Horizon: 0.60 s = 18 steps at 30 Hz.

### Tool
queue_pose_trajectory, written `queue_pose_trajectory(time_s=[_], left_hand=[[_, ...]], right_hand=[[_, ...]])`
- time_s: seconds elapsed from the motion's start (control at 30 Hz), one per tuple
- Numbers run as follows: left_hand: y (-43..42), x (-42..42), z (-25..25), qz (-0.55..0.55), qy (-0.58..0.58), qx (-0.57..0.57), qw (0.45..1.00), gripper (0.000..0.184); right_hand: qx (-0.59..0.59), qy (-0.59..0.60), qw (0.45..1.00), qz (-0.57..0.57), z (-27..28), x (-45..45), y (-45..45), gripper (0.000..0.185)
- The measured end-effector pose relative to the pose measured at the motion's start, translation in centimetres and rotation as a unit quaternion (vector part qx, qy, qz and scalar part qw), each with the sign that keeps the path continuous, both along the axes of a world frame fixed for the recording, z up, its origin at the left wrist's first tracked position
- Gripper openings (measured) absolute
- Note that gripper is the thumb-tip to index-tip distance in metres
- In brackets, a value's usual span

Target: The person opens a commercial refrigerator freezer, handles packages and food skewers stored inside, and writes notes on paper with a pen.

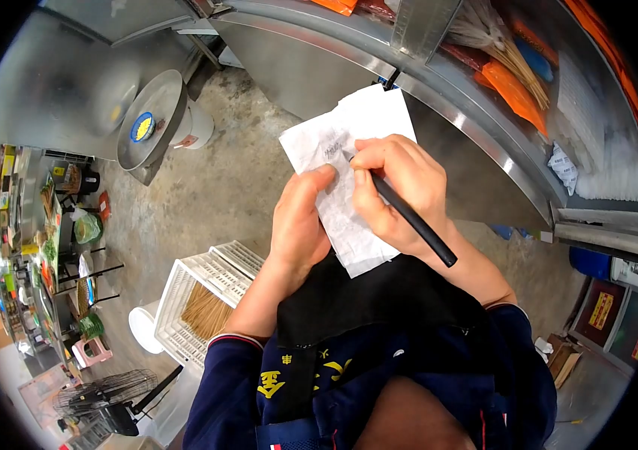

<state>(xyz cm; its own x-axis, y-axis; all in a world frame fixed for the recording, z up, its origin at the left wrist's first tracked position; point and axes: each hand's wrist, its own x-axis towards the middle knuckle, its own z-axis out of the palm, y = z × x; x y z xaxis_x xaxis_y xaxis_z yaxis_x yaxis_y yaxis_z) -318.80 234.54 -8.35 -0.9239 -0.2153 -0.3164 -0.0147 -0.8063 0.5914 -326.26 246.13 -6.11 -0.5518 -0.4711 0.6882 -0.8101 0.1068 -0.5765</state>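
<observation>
One creased white sheet of thin paper is held up in the air, just in front of the wearer's black cloth apron and above the grey concrete floor. That is probably why the left hand is clamped on its left edge — the thumb presses on top while the other fingers are mostly hidden, presumably spread behind as a backing. The right hand, close beside it over the same sheet, grips a slim black cylindrical pen near its writing end, a hold that would give fine control. The pen's back end slants down toward the person's right, leaving some small dark handwritten marks uncovered; whether the tip touches the paper I cannot tell.

To the left of the apron, a white plastic lattice basket contains thin tan sticks, mostly lying one way — likely so they do not tangle. Farther off, a wide round grey metal pan bears a small blue-rimmed bowl of yellow pieces; the pan's raised rim would keep the bowl from sliding off.
</observation>
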Motion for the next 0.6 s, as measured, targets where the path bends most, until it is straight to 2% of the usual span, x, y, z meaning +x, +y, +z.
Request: queue_pose_trajectory(time_s=[0.13,0.17,0.6], left_hand=[[-0.1,-0.1,0.0,-0.001,-0.002,0.012,1.0,0.028],[-0.1,-0.2,0.2,0.002,-0.005,0.016,1.0,0.029],[-0.7,-0.3,-0.1,-0.004,0.011,-0.005,1.0,0.03]], right_hand=[[-0.037,-0.016,0.999,0.008,0.2,-0.3,0.3,0.006],[-0.053,0.008,0.999,-0.009,0.3,-0.7,0.3,0.01],[-0.012,0.026,1.0,-0.003,0.1,-1.0,-0.3,0.007]])
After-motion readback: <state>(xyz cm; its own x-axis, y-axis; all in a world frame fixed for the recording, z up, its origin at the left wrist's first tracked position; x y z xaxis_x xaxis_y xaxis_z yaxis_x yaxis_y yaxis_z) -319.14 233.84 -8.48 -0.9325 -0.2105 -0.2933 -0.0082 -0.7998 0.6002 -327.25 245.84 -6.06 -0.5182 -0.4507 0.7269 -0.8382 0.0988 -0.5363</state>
